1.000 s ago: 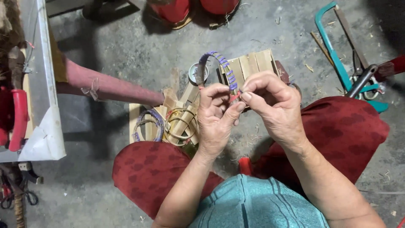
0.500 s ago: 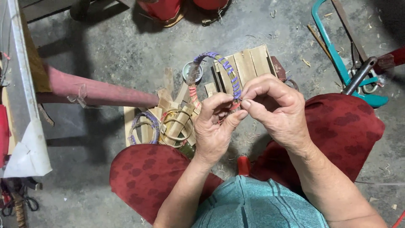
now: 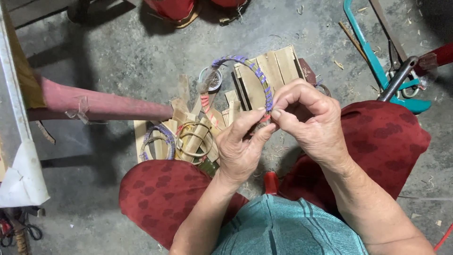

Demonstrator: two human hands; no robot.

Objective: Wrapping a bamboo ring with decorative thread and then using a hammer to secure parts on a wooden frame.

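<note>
Both hands pinch one end of a curved bamboo hoop (image 3: 252, 71) wrapped in purple strip. My left hand (image 3: 240, 144) grips it from below with thumb and fingers. My right hand (image 3: 306, 118) pinches it from above, close to a small red bit at the hoop's end. The hoop arcs up and to the left, over a stack of flat bamboo slats (image 3: 271, 66). Below the hands are my knees in dark red patterned trousers (image 3: 160, 193).
On the concrete floor lie a finished purple-wrapped ring (image 3: 158, 139), plain bamboo coils (image 3: 193, 139), loose strips and a small round tin (image 3: 212, 80). A reddish pole (image 3: 99, 105) reaches in from the left. A teal hacksaw (image 3: 377, 61) lies at top right; a white board (image 3: 19, 141) at left.
The view has shifted slightly left. My fingers have worked along the hoop's end, and the hoop stays pinched between both hands.
</note>
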